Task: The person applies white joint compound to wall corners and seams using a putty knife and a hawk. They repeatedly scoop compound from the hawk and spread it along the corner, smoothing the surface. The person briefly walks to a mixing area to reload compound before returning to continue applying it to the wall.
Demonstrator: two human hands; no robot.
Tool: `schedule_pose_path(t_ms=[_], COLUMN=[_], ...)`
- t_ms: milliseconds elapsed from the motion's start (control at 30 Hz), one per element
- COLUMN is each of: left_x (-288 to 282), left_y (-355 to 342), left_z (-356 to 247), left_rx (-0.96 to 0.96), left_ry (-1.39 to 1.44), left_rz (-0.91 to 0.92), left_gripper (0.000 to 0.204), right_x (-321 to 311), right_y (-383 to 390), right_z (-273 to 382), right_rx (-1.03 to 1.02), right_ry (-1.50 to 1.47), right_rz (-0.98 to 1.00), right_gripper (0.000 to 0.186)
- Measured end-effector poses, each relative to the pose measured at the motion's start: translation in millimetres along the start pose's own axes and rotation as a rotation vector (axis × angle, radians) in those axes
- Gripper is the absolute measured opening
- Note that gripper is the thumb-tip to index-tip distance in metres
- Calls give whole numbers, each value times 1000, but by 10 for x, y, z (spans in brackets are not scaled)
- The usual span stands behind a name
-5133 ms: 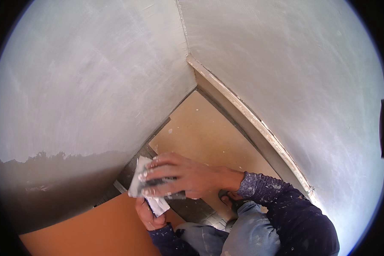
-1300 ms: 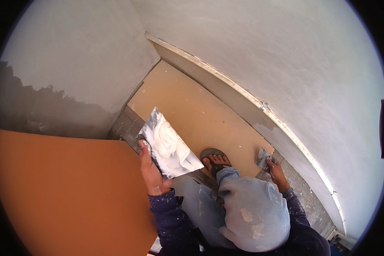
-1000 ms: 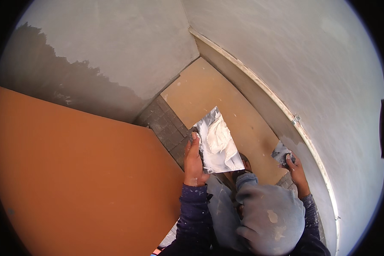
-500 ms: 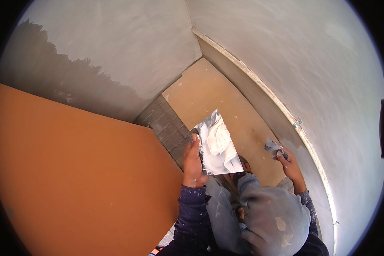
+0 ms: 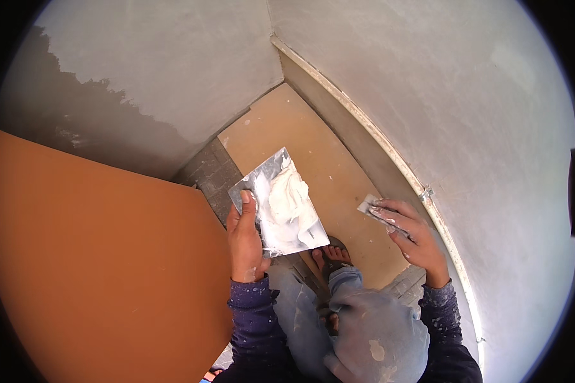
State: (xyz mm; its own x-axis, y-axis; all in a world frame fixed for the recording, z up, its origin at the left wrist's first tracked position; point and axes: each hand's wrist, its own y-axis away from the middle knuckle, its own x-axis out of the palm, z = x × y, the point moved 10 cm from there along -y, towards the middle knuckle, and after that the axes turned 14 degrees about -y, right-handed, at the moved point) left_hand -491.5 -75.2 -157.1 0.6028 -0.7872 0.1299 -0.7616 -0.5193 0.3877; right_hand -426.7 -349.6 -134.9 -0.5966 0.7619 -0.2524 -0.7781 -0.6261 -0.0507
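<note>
My left hand (image 5: 244, 239) is closed on the edge of a flat metal plate (image 5: 257, 182), its thumb lying on the upper face. A thick heap of white filler paste (image 5: 289, 198) is spread over the plate. To the right, my right hand (image 5: 415, 239) grips a small putty knife (image 5: 370, 205) with a pale, smeared blade. The knife is apart from the plate, above the tan board. Dried white specks mark the fingers and both dark sleeves.
A tan board (image 5: 281, 124) lies on grey paving (image 5: 211, 169) between two grey walls (image 5: 428, 76). Along the right wall runs a whitish pipe (image 5: 364, 108) with a clamp. A large orange panel (image 5: 102, 255) stands at left. My sandalled foot (image 5: 332, 255) rests by the board.
The plate and my left hand have shifted left in view, as has the background. My right hand has come left and turned, its back now facing up, with the putty knife nearer the plate.
</note>
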Motion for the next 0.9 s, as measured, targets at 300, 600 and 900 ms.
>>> schedule_pose_path(t_ms=[300, 600, 900], left_x=[35, -486, -678], left_y=[123, 360, -115], left_z=[-651, -846, 286], left_rx=[346, 567, 57], left_ry=[-399, -264, 292], left_rz=[-133, -577, -373], left_gripper=[39, 46, 48], right_x=[490, 802, 902], right_y=[-486, -683, -588], right_z=[1412, 530, -1586], right_rx=[-638, -459, 393], right_ry=[634, 346, -1322], right_rz=[171, 334, -145], right_gripper=[43, 44, 45])
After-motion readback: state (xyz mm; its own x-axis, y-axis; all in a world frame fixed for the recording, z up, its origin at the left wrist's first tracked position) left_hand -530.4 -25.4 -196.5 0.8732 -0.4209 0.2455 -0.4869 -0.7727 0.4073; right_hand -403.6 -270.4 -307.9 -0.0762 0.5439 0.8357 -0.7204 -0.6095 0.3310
